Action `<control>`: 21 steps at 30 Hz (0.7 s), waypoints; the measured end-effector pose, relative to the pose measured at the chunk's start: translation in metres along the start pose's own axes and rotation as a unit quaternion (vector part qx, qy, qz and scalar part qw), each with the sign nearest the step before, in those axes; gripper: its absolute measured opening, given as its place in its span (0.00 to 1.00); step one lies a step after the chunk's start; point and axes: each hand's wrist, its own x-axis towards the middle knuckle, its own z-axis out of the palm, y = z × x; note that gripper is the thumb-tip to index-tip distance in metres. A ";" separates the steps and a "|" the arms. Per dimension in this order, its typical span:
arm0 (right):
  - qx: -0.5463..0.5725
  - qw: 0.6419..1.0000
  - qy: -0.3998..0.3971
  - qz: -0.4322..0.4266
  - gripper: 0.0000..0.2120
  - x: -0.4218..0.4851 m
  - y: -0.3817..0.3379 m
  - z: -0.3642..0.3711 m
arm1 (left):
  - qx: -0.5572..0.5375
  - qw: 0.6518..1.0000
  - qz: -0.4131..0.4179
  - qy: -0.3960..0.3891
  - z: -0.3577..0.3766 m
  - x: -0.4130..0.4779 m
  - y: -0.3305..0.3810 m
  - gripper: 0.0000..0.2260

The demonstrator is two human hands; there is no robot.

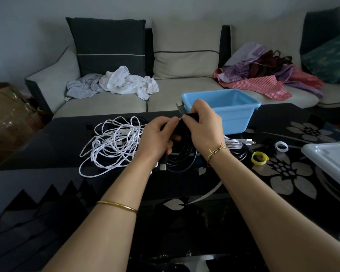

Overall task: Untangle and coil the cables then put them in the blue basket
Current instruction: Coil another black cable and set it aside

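Hiding its top, left hand (pixel 155 137) and right hand (pixel 205 127) grip black cable (pixel 182 157).

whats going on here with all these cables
A person holds a black cable bundle at the dark table with both hands: the left hand grips it, the right hand pinches what looks like a black strap at its top. The white cable lies tangled on the table to the left. No cable shows in the blue basket.

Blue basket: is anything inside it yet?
Inside the blue basket, only bare inner walls show, no cable. Its floor is hidden behind the near wall, and the right hand covers its near-left corner.
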 end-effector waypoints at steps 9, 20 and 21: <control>-0.038 0.997 -0.010 -0.067 0.10 -0.006 -0.006 0.001 | -0.006 0.999 -0.035 0.037 0.000 0.001 0.000 0.16; -0.012 0.996 -0.041 -0.072 0.10 0.004 -0.001 -0.004 | -0.011 0.999 -0.036 0.015 -0.005 -0.002 0.004 0.09; -0.013 0.997 -0.043 -0.064 0.12 0.006 0.000 -0.005 | -0.011 0.999 -0.031 0.013 -0.004 -0.002 0.004 0.09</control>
